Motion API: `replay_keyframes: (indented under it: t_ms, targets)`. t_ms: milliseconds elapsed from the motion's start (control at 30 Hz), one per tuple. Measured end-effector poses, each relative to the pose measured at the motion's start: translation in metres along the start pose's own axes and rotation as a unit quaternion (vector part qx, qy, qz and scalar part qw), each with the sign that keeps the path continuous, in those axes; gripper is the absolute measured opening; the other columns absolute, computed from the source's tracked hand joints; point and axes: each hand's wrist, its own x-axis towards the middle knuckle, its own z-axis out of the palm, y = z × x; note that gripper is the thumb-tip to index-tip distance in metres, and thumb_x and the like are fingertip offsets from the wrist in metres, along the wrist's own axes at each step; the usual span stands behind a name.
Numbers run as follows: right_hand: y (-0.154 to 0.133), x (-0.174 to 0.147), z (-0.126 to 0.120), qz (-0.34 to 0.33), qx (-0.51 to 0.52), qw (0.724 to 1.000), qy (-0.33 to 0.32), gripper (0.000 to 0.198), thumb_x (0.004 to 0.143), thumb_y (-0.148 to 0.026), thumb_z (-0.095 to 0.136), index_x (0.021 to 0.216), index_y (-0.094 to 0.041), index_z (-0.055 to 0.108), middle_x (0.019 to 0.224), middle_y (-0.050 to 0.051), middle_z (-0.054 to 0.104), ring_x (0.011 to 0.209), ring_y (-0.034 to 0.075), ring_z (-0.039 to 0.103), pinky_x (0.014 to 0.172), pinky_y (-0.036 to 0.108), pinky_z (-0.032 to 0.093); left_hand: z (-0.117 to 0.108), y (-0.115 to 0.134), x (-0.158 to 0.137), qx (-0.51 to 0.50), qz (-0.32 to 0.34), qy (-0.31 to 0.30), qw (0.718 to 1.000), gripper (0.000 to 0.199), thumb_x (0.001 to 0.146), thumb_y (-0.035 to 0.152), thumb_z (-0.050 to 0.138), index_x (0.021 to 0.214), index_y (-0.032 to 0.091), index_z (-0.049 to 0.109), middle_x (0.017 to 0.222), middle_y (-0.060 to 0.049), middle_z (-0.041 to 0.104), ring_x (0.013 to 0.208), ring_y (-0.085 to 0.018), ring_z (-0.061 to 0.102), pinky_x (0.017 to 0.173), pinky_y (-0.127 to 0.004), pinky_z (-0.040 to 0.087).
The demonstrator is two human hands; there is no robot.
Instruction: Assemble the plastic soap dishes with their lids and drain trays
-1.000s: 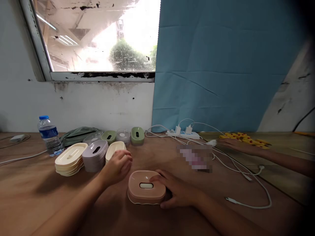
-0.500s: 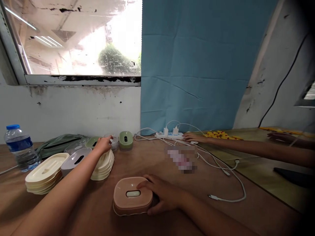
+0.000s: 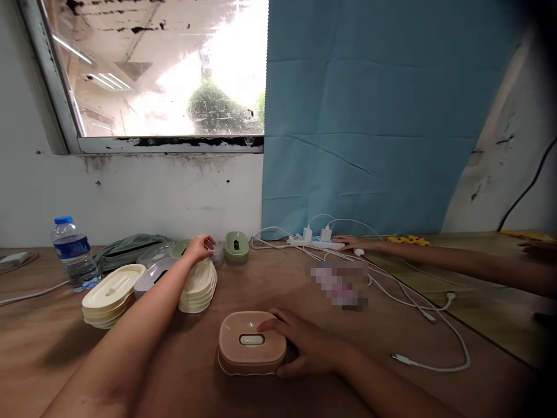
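A pink oval box (image 3: 232, 334) with a cream piece (image 3: 251, 340) in its top slot sits on the table. My right hand (image 3: 300, 342) is closed around its right side, with fingers on top and the thumb low at the edge. Further back, my left hand (image 3: 201, 247) reaches over a stack of cream oval lids (image 3: 198, 290). Its fingers are curled beside small clear plastic containers (image 3: 218, 253); what the fingertips hold is hidden. A green slotted box (image 3: 237, 247) stands just right of those containers.
Left of my forearm are a second cream stack (image 3: 114, 290), a lilac box (image 3: 150, 276), a green pouch (image 3: 130, 249) and a water bottle (image 3: 73, 255). A power strip (image 3: 315, 242) with white cables lies at the back. Another person's hand (image 3: 350, 241) reaches near it.
The view has turned slightly left, so things appear shifted right. My left hand has moved a little toward the clear containers. My right hand remains on the pink box.
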Motion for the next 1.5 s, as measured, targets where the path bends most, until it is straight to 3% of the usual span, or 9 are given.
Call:
replay_keyframes:
  t_ms: [200,433,633,800,933,1067,1167,1300,1500]
  targets:
    - [-0.003,-0.001,-0.001,0.014,0.002,1.000,-0.008,0.070,0.059,-0.038,0.067,0.123,-0.028,0.039,0.128,0.006,0.032,0.119,0.028,0.031,0.097,0.038,0.027,0.001,0.002,0.001,-0.022,-0.029,-0.002,0.999,0.020,0.081,0.029,0.051,0.089,0.011,0.056,0.079,-0.002,0.060,0.071,-0.012,0.058,0.068,-0.031,0.047]
    - [-0.006,-0.001,-0.003,0.029,0.007,0.999,-0.014,0.070,0.059,-0.037,0.067,0.122,-0.030,0.039,0.129,0.006,0.032,0.120,0.028,0.030,0.097,0.038,0.027,0.000,0.006,0.000,-0.090,-0.005,0.047,0.995,0.039,0.062,0.005,0.059,0.097,0.016,0.046,0.072,0.000,0.063,0.062,-0.012,0.060,0.061,-0.024,0.045]
    - [-0.003,-0.001,-0.002,0.030,0.007,0.999,-0.012,0.070,0.060,-0.040,0.066,0.123,-0.029,0.039,0.130,0.007,0.031,0.122,0.030,0.028,0.097,0.039,0.027,-0.012,0.019,-0.010,-0.159,0.049,0.148,0.975,0.029,0.062,0.008,0.056,0.085,0.020,0.044,0.072,0.002,0.062,0.066,-0.013,0.061,0.070,-0.026,0.044]
    - [-0.005,0.000,-0.004,0.019,0.008,1.000,-0.009,0.070,0.060,-0.043,0.066,0.123,-0.029,0.039,0.128,0.007,0.033,0.119,0.028,0.032,0.097,0.037,0.028,-0.022,0.046,-0.040,-0.237,0.112,0.233,0.936,0.020,0.073,0.022,0.052,0.087,0.023,0.038,0.085,0.001,0.057,0.082,-0.011,0.058,0.082,-0.027,0.042]
    - [-0.004,-0.002,-0.005,0.003,0.021,1.000,-0.011,0.066,0.066,-0.049,0.061,0.124,-0.028,0.038,0.129,0.007,0.032,0.119,0.028,0.032,0.097,0.038,0.028,-0.018,0.070,-0.091,-0.306,0.148,0.235,0.911,0.020,0.075,0.027,0.053,0.081,0.022,0.034,0.081,0.002,0.053,0.080,-0.011,0.057,0.077,-0.027,0.046]
    - [0.004,-0.002,0.001,-0.033,0.056,0.997,0.031,0.057,0.075,-0.051,0.050,0.124,-0.026,0.037,0.131,0.008,0.027,0.121,0.028,0.029,0.098,0.041,0.027,-0.004,0.080,-0.152,-0.496,0.126,0.110,0.852,0.021,0.075,0.023,0.057,0.077,0.021,0.036,0.083,0.001,0.050,0.079,-0.011,0.055,0.074,-0.025,0.045]
    - [0.013,0.002,0.010,-0.025,0.055,0.985,0.160,0.050,0.078,-0.046,0.048,0.122,-0.024,0.037,0.129,0.010,0.027,0.121,0.028,0.029,0.098,0.044,0.029,0.016,0.075,-0.178,-0.573,0.045,0.061,0.816,0.019,0.076,0.025,0.057,0.077,0.020,0.039,0.086,0.002,0.050,0.083,-0.011,0.056,0.080,-0.027,0.044]
    - [0.017,0.006,0.017,-0.015,-0.022,0.946,0.323,0.036,0.078,-0.034,0.051,0.113,-0.029,0.042,0.126,0.008,0.029,0.118,0.026,0.033,0.098,0.043,0.031,0.040,0.064,-0.184,-0.700,-0.058,0.029,0.712,0.025,0.072,0.025,0.063,0.077,0.020,0.039,0.082,0.004,0.048,0.077,-0.009,0.057,0.075,-0.026,0.047]
    - [0.006,0.007,0.017,-0.019,-0.059,0.946,0.318,0.041,0.078,-0.032,0.052,0.117,-0.031,0.041,0.137,0.004,0.017,0.123,0.027,0.028,0.098,0.045,0.032,0.041,0.067,-0.183,-0.763,-0.110,-0.014,0.637,0.033,0.066,0.020,0.068,0.078,0.020,0.038,0.078,0.005,0.052,0.069,-0.007,0.057,0.071,-0.022,0.046]
